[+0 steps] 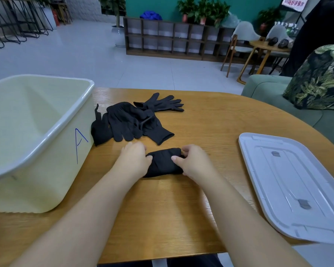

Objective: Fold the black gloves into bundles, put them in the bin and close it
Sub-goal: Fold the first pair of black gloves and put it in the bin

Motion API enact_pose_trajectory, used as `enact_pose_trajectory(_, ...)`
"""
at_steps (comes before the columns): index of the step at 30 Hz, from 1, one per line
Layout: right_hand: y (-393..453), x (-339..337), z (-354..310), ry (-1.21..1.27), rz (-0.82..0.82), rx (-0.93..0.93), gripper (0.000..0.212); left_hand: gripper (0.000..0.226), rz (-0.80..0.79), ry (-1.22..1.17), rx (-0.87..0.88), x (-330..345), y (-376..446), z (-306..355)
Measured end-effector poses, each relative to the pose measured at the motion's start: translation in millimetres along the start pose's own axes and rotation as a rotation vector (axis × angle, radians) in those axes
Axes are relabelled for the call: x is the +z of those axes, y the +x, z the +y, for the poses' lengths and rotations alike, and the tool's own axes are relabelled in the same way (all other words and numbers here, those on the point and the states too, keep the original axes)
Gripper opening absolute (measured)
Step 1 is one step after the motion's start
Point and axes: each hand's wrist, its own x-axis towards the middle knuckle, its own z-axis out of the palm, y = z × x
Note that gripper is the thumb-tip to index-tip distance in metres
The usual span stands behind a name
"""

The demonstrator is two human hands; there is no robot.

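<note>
Folding underway: left hand (134,160) and right hand (193,160) curl fingers around the rolled black fabric glove bundle (164,162), near-centre on the wooden desk (210,120). Next, probably lift it left into the open pale-yellow plastic bin (46,135).

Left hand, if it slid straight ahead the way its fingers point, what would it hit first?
Probably the pile of loose black gloves just beyond the left hand, which now grips the folded glove bundle; the exact gap between them is hard to judge.

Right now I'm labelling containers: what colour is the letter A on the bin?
Blue, hand-drawn on the pale yellow bin; the head view shows it.
</note>
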Motion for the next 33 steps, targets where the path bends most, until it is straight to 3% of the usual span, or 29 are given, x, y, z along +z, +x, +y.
enact_pose_trajectory(5, 8, -17, -28, -0.043, -0.286, 0.123, 0.048, 0.039, -0.309, -0.018, -0.003, -28, 9, 15)
enact_pose_trajectory(11, 8, -27, -38, -0.243, -0.42, 0.101, 0.04, 0.03, -0.439, -0.018, 0.063, -39, 5, 20)
enact_pose_trajectory(15, -2, -31, -33, -0.241, -0.416, 0.006, 0.042, 0.027, -0.461, -0.162, 0.073, -42, -1, 13)
enact_pose_trajectory(20, -16, -56, -51, -0.165, -0.318, -0.163, 0.02, 0.037, -0.462, -0.385, 0.08, -64, -7, 14)
enact_pose_trajectory(23, -23, -77, -81, -0.17, -0.208, -0.292, 0.017, 0.041, -0.368, -0.397, 0.158, -99, -6, 23)
enact_pose_trajectory(28, -28, -89, -145, -0.177, -0.163, -0.45, 0.039, 0.031, -0.305, -0.337, 0.28, -170, -3, 12)
enact_pose_trajectory(33, -23, -74, -204, -0.188, -0.203, -0.551, 0.025, 0.029, -0.379, -0.385, 0.268, -228, 5, -23)
